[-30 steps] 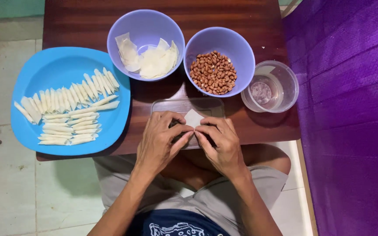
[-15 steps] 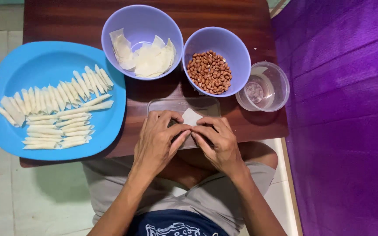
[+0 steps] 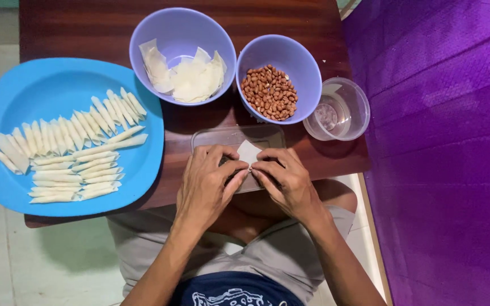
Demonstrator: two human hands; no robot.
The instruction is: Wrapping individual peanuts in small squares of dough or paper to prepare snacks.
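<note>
My left hand [image 3: 208, 181] and my right hand [image 3: 284, 178] meet over a clear flat tray [image 3: 211, 137] at the near edge of a dark wooden table [image 3: 86, 28]. Both pinch a small white pastry wrapper [image 3: 249, 152], whose free corner sticks up between the fingertips. What lies under the fingers is hidden. A lilac bowl [image 3: 165, 28] behind the hands holds more white wrappers [image 3: 191, 76]. A second lilac bowl [image 3: 301, 62] holds brown peanuts [image 3: 269, 93].
A blue plate [image 3: 46, 90] at the left carries several thin rolled pastry sticks [image 3: 75, 150] and overhangs the table's edge. A clear cup [image 3: 338, 110] with a little water stands at the right. Purple cloth [image 3: 443, 141] covers the right side. My knees are under the table.
The view has shifted slightly; my hands stay together on the wrapper, with the fingers working it in place.
</note>
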